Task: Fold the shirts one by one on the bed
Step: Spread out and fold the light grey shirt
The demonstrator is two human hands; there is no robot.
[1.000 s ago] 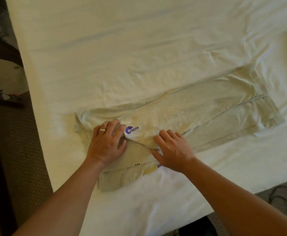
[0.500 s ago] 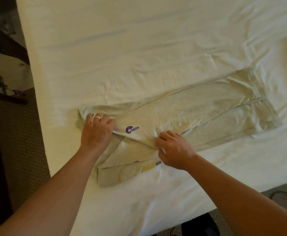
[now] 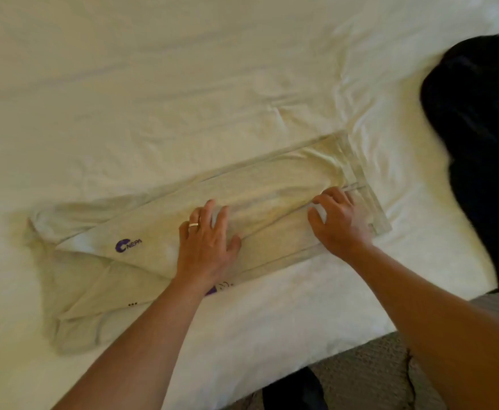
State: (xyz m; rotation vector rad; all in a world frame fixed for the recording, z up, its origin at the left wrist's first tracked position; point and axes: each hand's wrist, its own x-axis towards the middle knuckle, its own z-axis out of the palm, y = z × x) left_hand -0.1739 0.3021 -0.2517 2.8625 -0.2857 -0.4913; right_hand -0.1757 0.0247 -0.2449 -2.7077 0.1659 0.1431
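So: 1 pale grey T-shirt w/ purple logo, folded into a long strip, lies mid-frame on white bed. 2 hands on it: left hand flat, fingers spread, centre; right hand fingers bent, pressing near strip's right end. 1 black garment upper right.

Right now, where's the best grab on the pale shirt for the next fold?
Probably the hem end, pinching its two corners from the right. The pale shirt lies as a long strip, that end square and flat. Right hand is there; left hand presses mid-strip.
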